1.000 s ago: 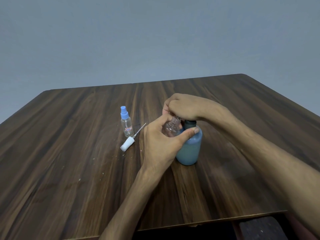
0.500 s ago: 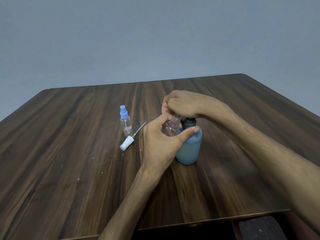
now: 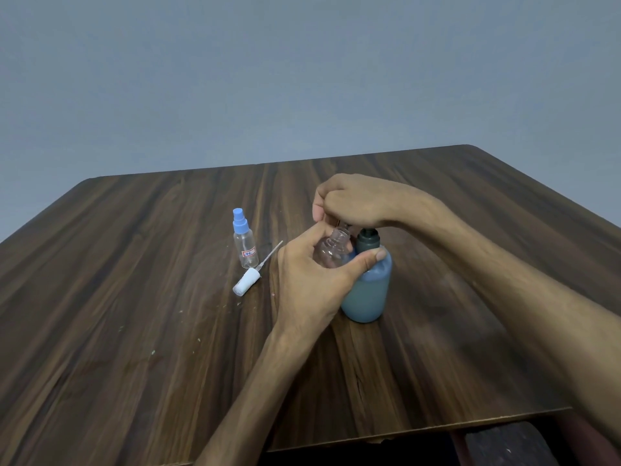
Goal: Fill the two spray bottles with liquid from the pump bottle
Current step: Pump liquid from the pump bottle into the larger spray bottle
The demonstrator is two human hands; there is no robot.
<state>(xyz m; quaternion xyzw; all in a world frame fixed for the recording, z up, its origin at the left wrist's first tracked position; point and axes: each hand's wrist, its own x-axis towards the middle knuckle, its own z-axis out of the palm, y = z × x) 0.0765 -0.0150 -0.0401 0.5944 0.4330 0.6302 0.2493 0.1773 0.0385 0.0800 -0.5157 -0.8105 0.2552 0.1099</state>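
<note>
A pump bottle with pale blue liquid and a dark collar stands near the middle of the wooden table. My left hand grips an uncapped clear spray bottle, tilted, its open mouth right under the pump head. My right hand lies curled over the pump head, which it hides. A second clear spray bottle with a blue cap stands upright to the left. A white spray cap with its thin dip tube lies beside it.
The table's front edge runs close below my arms, with a dark shape under it at the lower right. A plain grey wall stands behind the table.
My right hand has risen slightly over the pump head. The clear bottle in my left hand stays at the spout.
</note>
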